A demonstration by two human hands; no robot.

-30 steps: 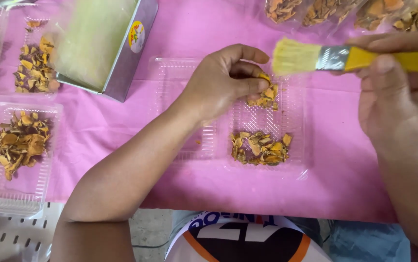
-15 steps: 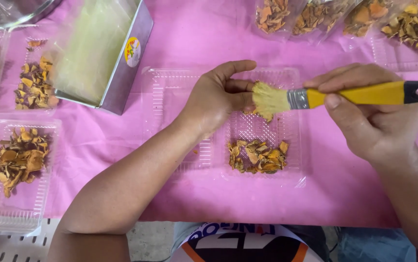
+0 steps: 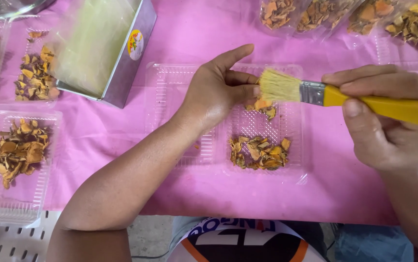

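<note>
My right hand (image 3: 388,121) grips a yellow-handled paintbrush (image 3: 349,97), its pale bristles held level over an open clear plastic clamshell tray (image 3: 294,165). My left hand (image 3: 218,92) rests over the tray's hinge with fingers spread, their tips touching the bristles and a few orange-brown dried slices (image 3: 263,107) at the far end of the right half. A larger pile of dried slices (image 3: 259,153) lies in the near end of that half. The left half of the tray holds almost nothing.
A metal box (image 3: 116,68) with a pale bag inside stands at far left on the pink cloth (image 3: 194,29). Filled clear trays (image 3: 19,150) of dried slices lie at left and along the far right edge (image 3: 413,22). The table's front edge runs near my body.
The brush has come down from the far right, then moved back right a little. My left hand has opened from curled fingers to spread ones.
</note>
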